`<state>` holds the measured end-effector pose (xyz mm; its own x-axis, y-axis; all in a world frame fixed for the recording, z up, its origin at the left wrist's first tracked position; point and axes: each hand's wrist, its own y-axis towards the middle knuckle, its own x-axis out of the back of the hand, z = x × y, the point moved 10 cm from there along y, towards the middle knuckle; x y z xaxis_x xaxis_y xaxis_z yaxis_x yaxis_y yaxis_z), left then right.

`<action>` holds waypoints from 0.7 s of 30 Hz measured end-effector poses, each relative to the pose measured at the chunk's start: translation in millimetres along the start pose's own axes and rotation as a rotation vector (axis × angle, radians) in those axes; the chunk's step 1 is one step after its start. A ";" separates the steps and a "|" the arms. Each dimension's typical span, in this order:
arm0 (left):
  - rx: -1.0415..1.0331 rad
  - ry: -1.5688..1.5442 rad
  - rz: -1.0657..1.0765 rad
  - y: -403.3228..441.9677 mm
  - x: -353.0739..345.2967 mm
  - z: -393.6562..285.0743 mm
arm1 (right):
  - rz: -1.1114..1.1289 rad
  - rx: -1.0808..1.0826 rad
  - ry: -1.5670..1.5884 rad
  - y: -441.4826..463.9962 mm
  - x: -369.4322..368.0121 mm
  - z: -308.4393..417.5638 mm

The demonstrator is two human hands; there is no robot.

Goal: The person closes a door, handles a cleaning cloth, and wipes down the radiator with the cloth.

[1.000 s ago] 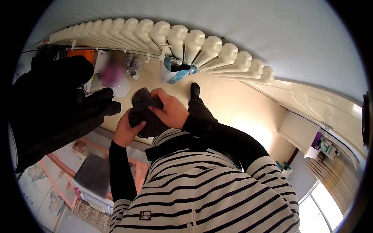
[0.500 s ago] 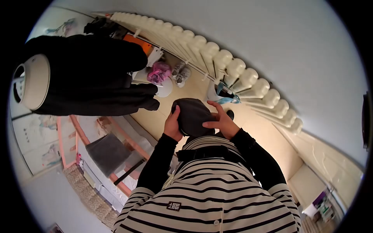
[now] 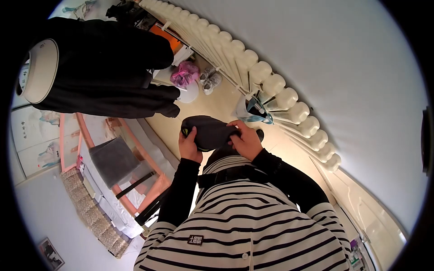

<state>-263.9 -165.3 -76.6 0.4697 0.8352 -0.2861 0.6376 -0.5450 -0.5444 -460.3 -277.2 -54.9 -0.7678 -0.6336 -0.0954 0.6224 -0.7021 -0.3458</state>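
Note:
In front of my waist I hold a dark grey, cap-like cloth item [image 3: 209, 132], its soft body rounded, with a thin yellow-green edge showing at the left. My left hand [image 3: 190, 145] grips its left side, thumb on top. At its right end, the fingers of my right hand [image 3: 247, 141] are closed on the fabric, pinching the edge. The inside of the cloth item is hidden from view.
A cream column radiator [image 3: 273, 86] runs along the wall, with a blue-edged bag [image 3: 253, 118] at its foot. Black clothes [image 3: 104, 67] hang at the left. On the floor are a pink plastic bag [image 3: 184, 74] and grey shoes [image 3: 210, 80]. A grey cushion [image 3: 114, 160] rests by a pink frame.
The cloth item has moved left and turned to lie more sideways. My right hand, spread half a second ago, has closed on its right edge. The whole view has shifted slightly.

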 end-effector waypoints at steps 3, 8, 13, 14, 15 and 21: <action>-0.064 0.041 -0.001 -2.1 -5.1 -6.2 | -0.013 0.098 -0.255 5.7 5.5 2.3; -0.162 0.164 0.039 30.1 -7.8 -31.7 | -0.042 -0.094 -0.187 19.9 15.9 -56.7; -0.149 0.292 0.159 87.3 -17.5 -69.1 | -0.349 -0.192 -0.132 44.6 62.5 -149.4; -0.130 0.321 0.189 97.7 -24.2 -74.1 | -0.458 -0.154 -0.176 48.0 72.3 -154.4; -0.137 0.320 0.221 102.9 -36.5 -83.2 | -0.461 -0.232 -0.043 50.5 73.0 -160.2; -0.042 0.585 0.592 162.9 -76.0 -89.9 | -0.646 -0.190 0.145 79.4 72.3 -165.8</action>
<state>-140.8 -324.2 -72.6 0.9684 0.2434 -0.0538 0.2024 -0.8938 -0.4001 -491.5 -324.9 -244.0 -0.9967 -0.0477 0.0660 0.0053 -0.8469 -0.5318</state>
